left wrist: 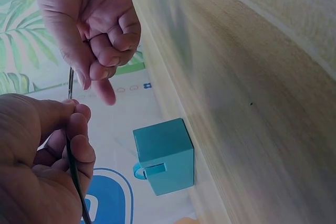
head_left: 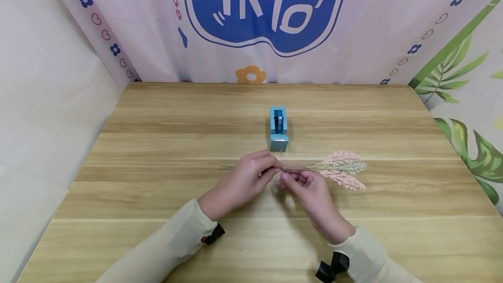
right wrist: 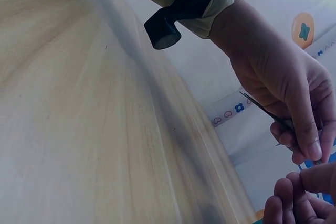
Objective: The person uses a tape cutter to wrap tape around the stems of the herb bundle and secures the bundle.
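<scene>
A small bunch of artificial flower sprigs, two pink (head_left: 343, 179) and one pale green (head_left: 353, 167), lies sideways in the head view, heads to the right. My left hand (head_left: 245, 178) pinches the thin stems (left wrist: 71, 83) between thumb and fingers; their ends stick out past it on the left. Close beside it, my right hand (head_left: 316, 193) holds the stems nearer the heads, thumb and fingers curled in. In the left wrist view the right hand (left wrist: 97, 30) faces the left fingertips, and its fingers partly hide the stems.
Just beyond the hands, a blue tape dispenser (head_left: 278, 129) stands on the wooden table (head_left: 157, 143). A printed curtain (head_left: 157, 25) hangs along the table's back edge. Black wrist cameras (head_left: 333, 267) are strapped to both sleeves.
</scene>
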`<state>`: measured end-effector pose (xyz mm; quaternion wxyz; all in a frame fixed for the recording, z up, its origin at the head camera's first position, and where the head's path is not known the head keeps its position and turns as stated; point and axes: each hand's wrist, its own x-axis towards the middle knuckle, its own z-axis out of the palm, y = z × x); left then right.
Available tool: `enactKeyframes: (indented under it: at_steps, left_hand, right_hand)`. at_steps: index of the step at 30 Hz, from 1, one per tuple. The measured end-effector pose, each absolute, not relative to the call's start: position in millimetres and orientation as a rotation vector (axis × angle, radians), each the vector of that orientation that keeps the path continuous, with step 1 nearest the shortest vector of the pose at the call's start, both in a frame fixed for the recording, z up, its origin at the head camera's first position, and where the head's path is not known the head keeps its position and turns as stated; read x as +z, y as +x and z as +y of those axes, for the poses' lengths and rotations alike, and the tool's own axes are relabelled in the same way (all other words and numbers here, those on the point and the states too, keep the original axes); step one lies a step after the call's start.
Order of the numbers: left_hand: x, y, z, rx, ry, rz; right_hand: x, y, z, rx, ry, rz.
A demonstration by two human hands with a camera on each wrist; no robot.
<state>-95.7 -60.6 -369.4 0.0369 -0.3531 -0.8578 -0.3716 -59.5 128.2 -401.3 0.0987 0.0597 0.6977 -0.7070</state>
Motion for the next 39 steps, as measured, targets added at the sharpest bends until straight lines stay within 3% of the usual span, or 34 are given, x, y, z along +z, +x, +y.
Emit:
enactKeyframes:
  at_steps: [11, 18, 24, 33, 39]
  left_hand:
    - [-369.4, -95.2, -60.1, -1.128, -1.085, -2.631]
    - [-370.8, -94.8, -60.5, -1.132, -1.076, -2.635]
    - [-370.2, -93.9, -59.2, -1.129, -1.073, -2.633]
    - [-370.3, -93.2, -61.9, -1.127, -1.08, -2.618]
    - [-370.6, -92.3, -62.7, -1.113, -1.091, -2.609]
  right_hand:
    - [-398.3, -55.4, 137.8, -1.888, -0.039, 2.192]
    - [-384.8, -49.8, 148.2, -1.348, -0.538, 2.554]
    - [-353.7, -35.0, 141.5, -0.864, -0.616, 2.92]
    - [-353.2, -52.9, 143.5, -0.841, -1.052, 3.333]
    - [-358.9, -66.7, 144.3, -0.777, -1.097, 3.273]
